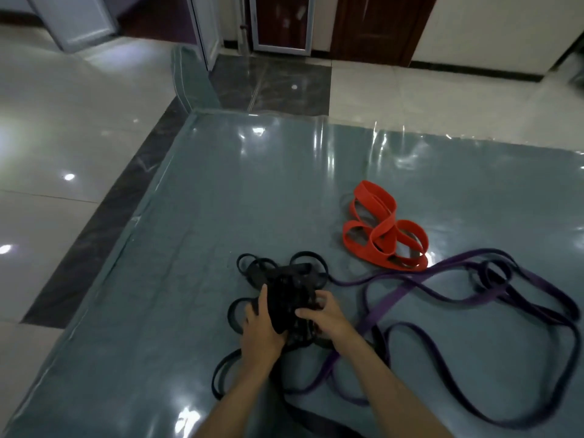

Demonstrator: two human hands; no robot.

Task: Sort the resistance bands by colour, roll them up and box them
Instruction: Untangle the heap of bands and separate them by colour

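At the far left lies glossy tiled floor, then the edge of a plastic-covered mattress on which everything rests. Near its middle sits the bundle of black bands, loose loops spilling out to its left and toward the viewer. The left hand wraps the bundle's left side with fingers curled over it; the right hand pinches the bundle's near right edge with bent fingers, so both are grasping the black bands and holding nothing else. The bundle lies directly ahead of the hands, its bulk running away from the person, and neither hand is clearly nearer. Trailing rightward from under the hands, the purple bands sprawl unrolled in long loops, their long axis slanting up and to the right. Beyond them, well apart from the hands, the red bands sit in a loose heap. No box is in view.
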